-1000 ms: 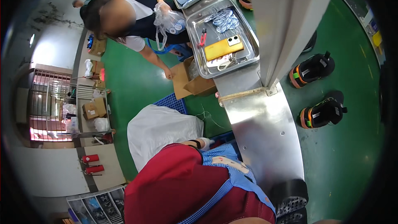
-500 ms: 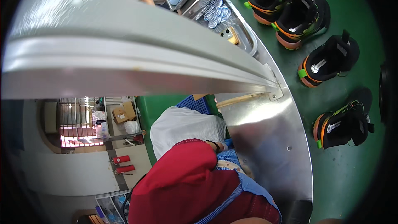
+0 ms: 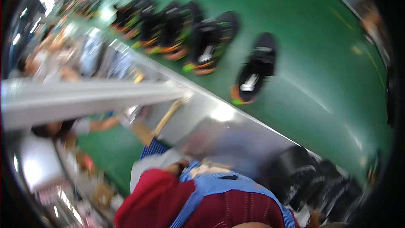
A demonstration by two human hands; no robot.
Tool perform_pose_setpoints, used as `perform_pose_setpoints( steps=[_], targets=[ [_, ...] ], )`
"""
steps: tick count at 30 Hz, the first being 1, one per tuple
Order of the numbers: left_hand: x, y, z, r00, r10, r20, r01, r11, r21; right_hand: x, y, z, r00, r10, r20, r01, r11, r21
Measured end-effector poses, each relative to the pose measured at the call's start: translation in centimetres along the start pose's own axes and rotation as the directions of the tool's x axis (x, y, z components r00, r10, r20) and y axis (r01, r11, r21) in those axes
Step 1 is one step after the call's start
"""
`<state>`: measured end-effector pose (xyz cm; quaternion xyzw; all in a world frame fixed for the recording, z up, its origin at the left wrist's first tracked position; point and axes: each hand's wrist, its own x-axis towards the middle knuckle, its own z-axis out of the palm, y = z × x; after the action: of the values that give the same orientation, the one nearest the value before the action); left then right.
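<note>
The whole picture is smeared by motion. My left arm in a red sleeve (image 3: pixel 154 185) bends at the lower left. At its end, my left hand (image 3: pixel 184 163) is low beside a white bag (image 3: pixel 145 166) and a blue patterned cloth, its fingers too blurred to read. My right hand cannot be made out. Ahead, a single black shoe (image 3: pixel 258 69) with orange and green trim lies on a green surface (image 3: pixel 312 80). Left of it, another black shoe (image 3: pixel 211 42) stands close to several more in a row. Neither hand is seen touching them.
A metal ledge (image 3: pixel 206 120) runs along the green surface, with a thick grey bar (image 3: pixel 84 101) crossing at left. A wooden stick (image 3: pixel 168 116) leans there. Several glossy black objects (image 3: pixel 295 171) crowd the lower right. Other people (image 3: pixel 46 61) are at the left; a person's arm (image 3: pixel 103 124) reaches below the bar.
My view has swung right and turned. The shoes now appear further left, the bar lower, and the glossy black objects show more fully at the lower right. My left arm stays low beside the bag.
</note>
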<state>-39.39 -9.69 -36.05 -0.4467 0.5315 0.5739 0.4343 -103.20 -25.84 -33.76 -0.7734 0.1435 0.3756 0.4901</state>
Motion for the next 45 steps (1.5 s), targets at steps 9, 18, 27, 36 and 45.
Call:
perform_pose_setpoints(
  steps=[9,18,27,36,45],
  targets=[
    [10.4,1.7,-19.0,0.956,0.229,-0.186,-0.155,0.926,0.344,-1.4,-8.1,0.3,0.580,0.783,-0.224,-0.313,0.468,0.827],
    [9.7,10.0,-30.2,0.787,0.613,-0.064,-0.414,0.603,0.682,-7.6,-20.7,-9.3,0.381,0.823,-0.422,-0.323,0.546,0.773],
    [-0.3,16.8,-31.1,0.601,0.781,-0.168,-0.547,0.556,0.626,-9.4,-26.2,-15.5,0.289,0.618,-0.731,-0.206,0.786,0.583],
    [-13.0,8.9,-23.9,0.663,0.382,-0.644,-0.336,0.920,0.200,-8.7,-27.1,-18.5,0.340,0.536,-0.773,-0.250,0.844,0.475],
    [-27.2,18.6,-20.1,0.565,0.123,-0.816,-0.695,0.604,-0.390,-4.2,-25.4,-25.0,0.147,0.126,-0.981,-0.209,0.973,0.094]
  ],
)
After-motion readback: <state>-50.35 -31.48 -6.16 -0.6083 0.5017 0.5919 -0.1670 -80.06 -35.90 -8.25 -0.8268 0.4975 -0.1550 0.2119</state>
